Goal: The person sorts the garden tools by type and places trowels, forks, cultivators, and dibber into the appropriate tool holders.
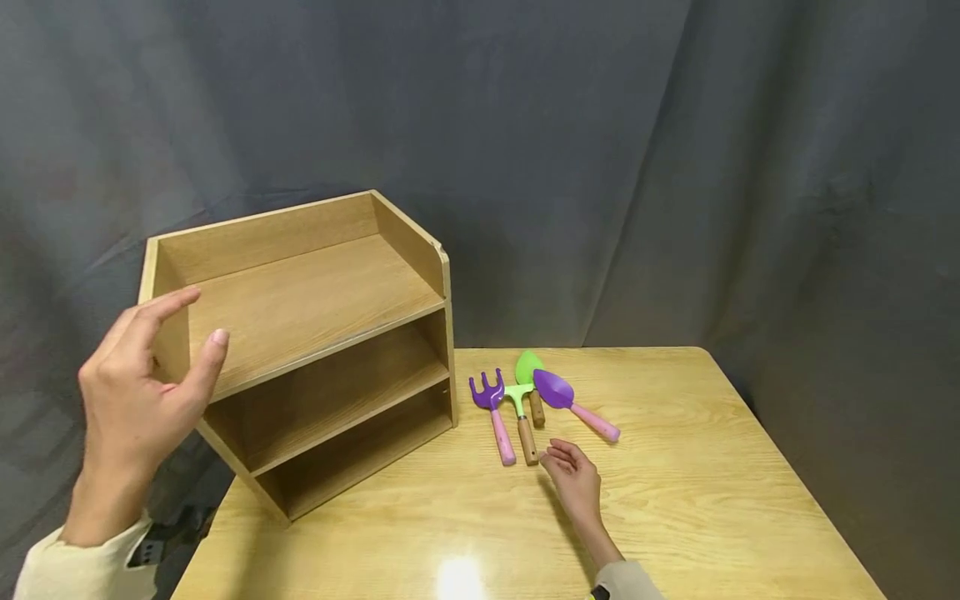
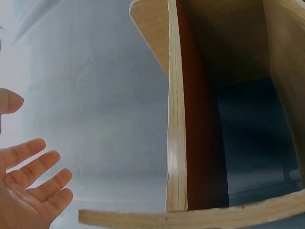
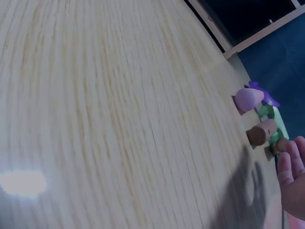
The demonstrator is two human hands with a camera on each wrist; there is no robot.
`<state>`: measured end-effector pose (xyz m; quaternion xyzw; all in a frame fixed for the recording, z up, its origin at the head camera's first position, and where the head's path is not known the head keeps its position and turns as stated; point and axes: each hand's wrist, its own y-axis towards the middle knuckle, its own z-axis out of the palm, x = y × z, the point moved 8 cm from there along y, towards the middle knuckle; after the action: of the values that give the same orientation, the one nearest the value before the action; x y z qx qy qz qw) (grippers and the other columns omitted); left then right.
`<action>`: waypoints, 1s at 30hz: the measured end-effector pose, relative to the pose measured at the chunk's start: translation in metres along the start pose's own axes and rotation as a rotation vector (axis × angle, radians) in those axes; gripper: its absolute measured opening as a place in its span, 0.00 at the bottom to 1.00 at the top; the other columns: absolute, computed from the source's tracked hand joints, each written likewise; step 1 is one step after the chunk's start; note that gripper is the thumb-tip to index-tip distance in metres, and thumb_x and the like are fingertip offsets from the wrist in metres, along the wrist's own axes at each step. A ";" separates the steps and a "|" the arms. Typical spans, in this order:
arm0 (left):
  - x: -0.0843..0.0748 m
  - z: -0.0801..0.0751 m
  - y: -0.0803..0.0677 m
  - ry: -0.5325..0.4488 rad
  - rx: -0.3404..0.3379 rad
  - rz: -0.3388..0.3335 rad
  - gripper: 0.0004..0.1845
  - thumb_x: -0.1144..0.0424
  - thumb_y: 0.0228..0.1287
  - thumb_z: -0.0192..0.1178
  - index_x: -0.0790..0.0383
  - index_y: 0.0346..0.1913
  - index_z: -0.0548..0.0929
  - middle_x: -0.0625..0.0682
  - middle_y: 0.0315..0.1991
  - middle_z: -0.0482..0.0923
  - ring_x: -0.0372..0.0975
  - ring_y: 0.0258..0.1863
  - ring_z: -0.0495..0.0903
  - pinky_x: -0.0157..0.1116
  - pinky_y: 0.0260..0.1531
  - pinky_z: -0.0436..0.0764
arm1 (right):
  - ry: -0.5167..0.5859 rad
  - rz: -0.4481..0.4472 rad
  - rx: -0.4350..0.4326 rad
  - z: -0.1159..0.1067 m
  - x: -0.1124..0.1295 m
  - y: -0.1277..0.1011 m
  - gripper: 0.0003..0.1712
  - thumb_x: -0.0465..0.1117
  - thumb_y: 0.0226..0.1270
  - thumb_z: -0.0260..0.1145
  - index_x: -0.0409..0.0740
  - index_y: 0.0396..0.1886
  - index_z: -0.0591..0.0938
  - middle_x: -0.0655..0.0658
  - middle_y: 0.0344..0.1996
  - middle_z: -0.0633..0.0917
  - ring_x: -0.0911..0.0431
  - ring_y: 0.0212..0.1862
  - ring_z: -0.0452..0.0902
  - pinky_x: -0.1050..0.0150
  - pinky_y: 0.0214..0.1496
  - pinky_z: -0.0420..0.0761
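My left hand [image 1: 146, 379] is raised in front of the wooden shelf's left side, thumb and fingers apart and holding nothing. The left wrist view shows the same hand [image 2: 28, 191] with its fingers spread. Low over the table, my right hand [image 1: 576, 487] has loosely bent fingers, close to the wooden handle of a green hand rake [image 1: 527, 440]. To the rake's left lies a purple hand fork [image 1: 501, 433] with a pink handle. A purple trowel [image 1: 553, 389], also pink-handled, overlaps a green trowel [image 1: 528, 367] with a wooden handle.
A wooden shelf unit [image 1: 300, 367] with a raised rim on top and two compartments below stands at the table's left. Grey curtain [image 1: 562, 167] hangs behind the wooden table [image 1: 690, 467]. Dark items [image 1: 176, 533] sit beyond the table's left edge.
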<state>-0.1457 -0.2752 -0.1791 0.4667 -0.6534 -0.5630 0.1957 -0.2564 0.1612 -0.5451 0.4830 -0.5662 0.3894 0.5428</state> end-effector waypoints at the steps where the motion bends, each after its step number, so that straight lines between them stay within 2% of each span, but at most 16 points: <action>1: 0.002 -0.002 -0.001 0.004 -0.007 -0.009 0.29 0.49 0.56 0.62 0.70 0.52 0.83 0.67 0.45 0.81 0.20 0.50 0.71 0.20 0.49 0.62 | -0.005 -0.005 0.000 0.002 -0.001 0.000 0.22 0.36 0.62 0.70 0.28 0.52 0.78 0.34 0.45 0.83 0.56 0.42 0.81 0.71 0.43 0.77; 7: 0.010 -0.009 -0.002 0.015 -0.045 -0.046 0.25 0.54 0.56 0.62 0.71 0.51 0.83 0.69 0.41 0.81 0.19 0.41 0.68 0.21 0.42 0.61 | -0.026 -0.022 -0.033 0.007 -0.004 0.001 0.20 0.35 0.60 0.71 0.29 0.49 0.80 0.34 0.43 0.83 0.53 0.41 0.82 0.71 0.41 0.77; 9: 0.013 -0.010 -0.001 0.016 -0.055 -0.057 0.25 0.54 0.56 0.62 0.71 0.50 0.83 0.66 0.41 0.81 0.19 0.39 0.67 0.21 0.41 0.60 | -0.028 -0.027 -0.044 0.008 -0.005 0.002 0.20 0.35 0.59 0.72 0.28 0.48 0.80 0.33 0.42 0.83 0.53 0.41 0.82 0.72 0.40 0.78; 12: 0.017 -0.011 -0.002 0.010 -0.068 -0.089 0.23 0.57 0.56 0.62 0.72 0.49 0.83 0.54 0.41 0.82 0.19 0.39 0.68 0.21 0.41 0.61 | -0.025 -0.033 -0.058 0.009 -0.007 0.003 0.19 0.33 0.58 0.73 0.27 0.47 0.81 0.32 0.41 0.83 0.52 0.39 0.83 0.72 0.39 0.78; 16: 0.027 -0.012 -0.004 0.003 -0.087 -0.155 0.19 0.63 0.56 0.63 0.72 0.49 0.84 0.32 0.42 0.76 0.21 0.38 0.69 0.22 0.42 0.62 | -0.046 -0.029 -0.064 0.012 -0.011 0.005 0.19 0.32 0.57 0.73 0.28 0.47 0.81 0.34 0.40 0.84 0.52 0.38 0.83 0.72 0.38 0.78; 18: 0.034 -0.013 -0.006 0.000 -0.093 -0.187 0.19 0.64 0.56 0.63 0.70 0.49 0.84 0.27 0.41 0.74 0.21 0.39 0.70 0.22 0.43 0.63 | -0.070 -0.025 -0.070 0.013 -0.014 0.006 0.19 0.33 0.56 0.73 0.29 0.46 0.82 0.35 0.39 0.85 0.52 0.38 0.83 0.72 0.37 0.78; 24: 0.051 -0.012 -0.010 0.008 -0.095 -0.239 0.18 0.62 0.56 0.64 0.65 0.50 0.85 0.27 0.40 0.74 0.23 0.38 0.72 0.22 0.42 0.65 | -0.161 -0.022 -0.095 0.015 -0.019 0.009 0.19 0.34 0.54 0.75 0.31 0.45 0.83 0.38 0.38 0.86 0.51 0.38 0.83 0.71 0.37 0.78; 30: 0.064 -0.011 -0.013 -0.026 -0.103 -0.320 0.18 0.65 0.58 0.64 0.66 0.51 0.84 0.32 0.40 0.76 0.26 0.38 0.73 0.22 0.40 0.66 | -0.225 -0.067 -0.094 0.019 -0.019 0.014 0.18 0.34 0.52 0.75 0.32 0.43 0.83 0.38 0.35 0.86 0.49 0.36 0.83 0.66 0.36 0.80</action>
<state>-0.1637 -0.3337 -0.2051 0.5469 -0.5435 -0.6256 0.1189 -0.2754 0.1486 -0.5648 0.5162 -0.6248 0.2873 0.5106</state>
